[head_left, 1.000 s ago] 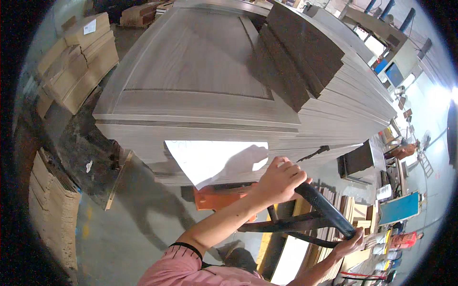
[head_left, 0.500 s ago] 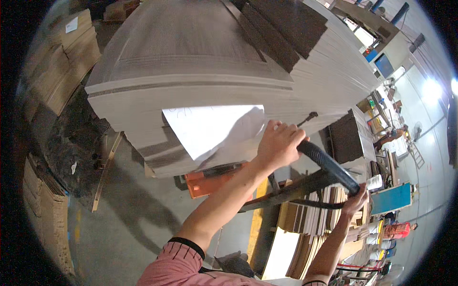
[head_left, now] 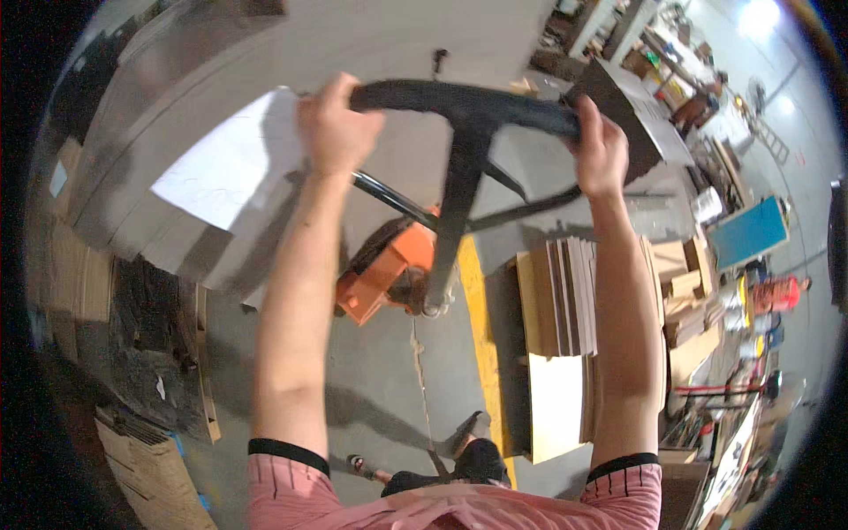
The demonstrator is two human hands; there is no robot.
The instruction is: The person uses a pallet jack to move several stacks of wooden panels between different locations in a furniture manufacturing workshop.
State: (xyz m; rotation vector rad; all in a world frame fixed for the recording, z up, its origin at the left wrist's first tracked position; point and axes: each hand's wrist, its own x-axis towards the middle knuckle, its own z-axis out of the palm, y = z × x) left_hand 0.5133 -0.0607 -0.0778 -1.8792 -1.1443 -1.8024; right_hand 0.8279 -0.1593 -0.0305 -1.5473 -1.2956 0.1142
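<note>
Both arms reach forward to the black handle (head_left: 464,104) of a pallet jack. Around its left end my left hand (head_left: 340,131) is closed. My right hand (head_left: 602,148) grips the opposite end. From the crossbar a black shaft runs down to the orange pallet jack body (head_left: 384,276) on the floor. Just beyond the handle stands a large load wrapped in clear film (head_left: 389,35). A white paper sheet (head_left: 231,168) is on the side of that load, left of my left hand.
A yellow line (head_left: 484,353) crosses the grey floor. Right of it sit stacked boards (head_left: 565,296). Flattened cardboard (head_left: 146,464) lies at lower left. A blue panel (head_left: 749,233) and a person in red (head_left: 776,293) are farther right; another person (head_left: 698,108) bends at back right.
The handle has turned from slanting down rightward to nearly level, with both hands still on it. The wrapped load and paper have shifted left in view.
</note>
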